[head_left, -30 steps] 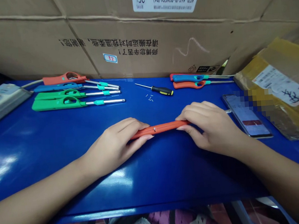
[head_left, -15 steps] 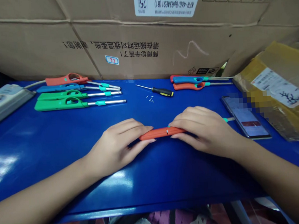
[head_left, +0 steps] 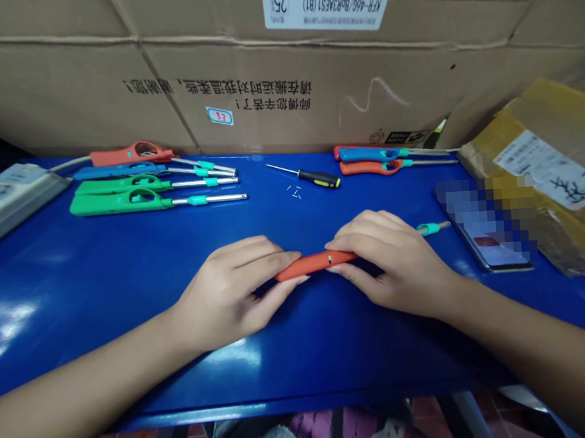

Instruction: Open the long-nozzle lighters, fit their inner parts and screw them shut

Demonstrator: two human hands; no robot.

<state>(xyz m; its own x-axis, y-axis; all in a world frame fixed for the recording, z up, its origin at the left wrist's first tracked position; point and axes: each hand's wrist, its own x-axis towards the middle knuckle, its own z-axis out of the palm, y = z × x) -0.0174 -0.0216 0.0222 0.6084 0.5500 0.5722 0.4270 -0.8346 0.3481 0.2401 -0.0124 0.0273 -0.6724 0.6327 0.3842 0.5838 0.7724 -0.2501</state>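
An orange long-necked gas lighter [head_left: 308, 265] is held edge-on above the blue table, a small dark-and-white slot showing in its body. My left hand [head_left: 240, 286] pinches the handle's left end between thumb and fingers. Closed round the body farther right is my right hand [head_left: 390, 262], which hides the lighter's middle. Past its knuckles the metal nozzle with a turquoise collar [head_left: 427, 229] sticks out. Beyond the hands lie a black-and-yellow screwdriver [head_left: 320, 178] and several tiny white pieces [head_left: 295, 192].
Several lighters, among them a green one [head_left: 116, 203], lie at the back left by a white power strip [head_left: 15, 198]. More lighters [head_left: 372, 167] lie at the back right. A phone [head_left: 489, 238] and a taped parcel [head_left: 559, 160] are at right. A large carton [head_left: 242, 69] walls off the back.
The lighter has tilted slightly, its left end a little lower, and more of its turquoise collar shows past my right hand. Both hands keep their hold.
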